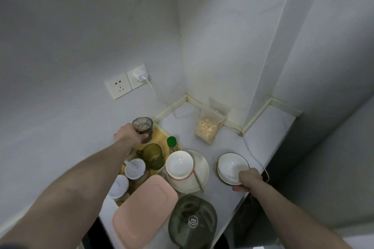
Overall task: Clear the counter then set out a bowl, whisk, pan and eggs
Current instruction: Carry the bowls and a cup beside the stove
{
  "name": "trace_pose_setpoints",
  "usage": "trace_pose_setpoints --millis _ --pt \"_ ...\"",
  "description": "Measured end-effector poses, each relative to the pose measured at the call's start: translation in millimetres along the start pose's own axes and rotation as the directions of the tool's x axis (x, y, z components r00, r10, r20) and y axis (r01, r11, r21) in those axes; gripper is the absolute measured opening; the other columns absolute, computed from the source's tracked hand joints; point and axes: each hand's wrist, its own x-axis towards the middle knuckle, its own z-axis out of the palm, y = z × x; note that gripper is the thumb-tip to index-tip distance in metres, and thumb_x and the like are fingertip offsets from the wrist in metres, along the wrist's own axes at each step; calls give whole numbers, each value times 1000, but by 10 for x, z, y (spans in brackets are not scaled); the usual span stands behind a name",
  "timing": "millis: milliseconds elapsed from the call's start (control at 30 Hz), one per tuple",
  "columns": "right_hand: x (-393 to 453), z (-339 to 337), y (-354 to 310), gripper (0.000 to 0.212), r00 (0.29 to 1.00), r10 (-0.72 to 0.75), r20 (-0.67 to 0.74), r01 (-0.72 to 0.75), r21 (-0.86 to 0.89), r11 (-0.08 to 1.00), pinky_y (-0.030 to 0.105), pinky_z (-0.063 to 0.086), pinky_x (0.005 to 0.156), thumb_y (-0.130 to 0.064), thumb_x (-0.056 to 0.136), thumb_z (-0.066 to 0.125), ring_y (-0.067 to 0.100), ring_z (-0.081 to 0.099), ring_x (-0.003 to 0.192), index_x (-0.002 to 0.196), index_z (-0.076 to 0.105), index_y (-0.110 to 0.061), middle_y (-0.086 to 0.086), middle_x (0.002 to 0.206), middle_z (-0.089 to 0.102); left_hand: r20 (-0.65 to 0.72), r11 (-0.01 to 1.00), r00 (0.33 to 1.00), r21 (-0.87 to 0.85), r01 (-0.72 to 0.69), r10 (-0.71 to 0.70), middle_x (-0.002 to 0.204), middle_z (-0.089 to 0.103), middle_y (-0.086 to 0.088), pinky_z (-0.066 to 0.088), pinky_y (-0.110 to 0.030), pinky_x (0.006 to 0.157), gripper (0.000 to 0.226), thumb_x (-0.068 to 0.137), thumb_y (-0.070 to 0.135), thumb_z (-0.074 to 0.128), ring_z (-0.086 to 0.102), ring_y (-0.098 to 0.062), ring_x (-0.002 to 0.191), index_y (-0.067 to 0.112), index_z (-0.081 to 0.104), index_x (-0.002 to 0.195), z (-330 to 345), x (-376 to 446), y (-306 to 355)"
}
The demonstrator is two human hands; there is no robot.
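Head view over a crowded white bench [232, 143] in a wall corner: the left hand [129, 134] grips a dark glass tumbler [143, 127] near its rim, held above the far end of a yellow tray [159, 130], while the right hand [248, 179] pinches the near rim of a white dark-rimmed bowl [231, 167] stacked in another at the bench's right edge. Both pieces look rigid, smooth and breakable; the tumbler seems light enough for one hand, though its glossy wall may slip, so a wrap around the body looks safer than fingertips at the lip. The bowl stack likely weighs more and could slide apart, so a hold under the lower bowl seems wiser. Clearing looks barely begun: a green mug [152, 154], a green-capped bottle [172, 142], white-lidded jars [134, 169], a pink lid [144, 210], a bag of oats [208, 127] and a dark glass lid [192, 220] crowd the bench.
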Motion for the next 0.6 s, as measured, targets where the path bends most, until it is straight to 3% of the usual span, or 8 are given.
trace_pose_setpoints --millis 267,467,600 --pt "58 117 -50 42 1000 5 -21 -5 10 1000 36 58 40 -1 100 45 43 73 62 142 45 2 25 141 52 5 996 1000 86 25 -25 103 70 -4 45 -41 97 48 78 63 75 63 -28 103 24 60 101 171 174 72" --pt "97 135 -56 40 1000 19 -10 -19 36 999 40 61 47 1 99 45 46 74 68 139 46 2 24 140 52 71 994 997 109 13 -20 101 69 -3 45 -44 99 52 79 64 73 62 -28 101 23 60 107 329 314 82" --pt "163 146 -44 36 1000 19 25 -21 92 996 46 64 60 2 97 43 44 75 67 133 48 -1 22 136 55 75 988 997 156 19 -31 102 68 -5 44 -43 97 57 79 66 73 62 -28 102 21 57 110 382 357 103"
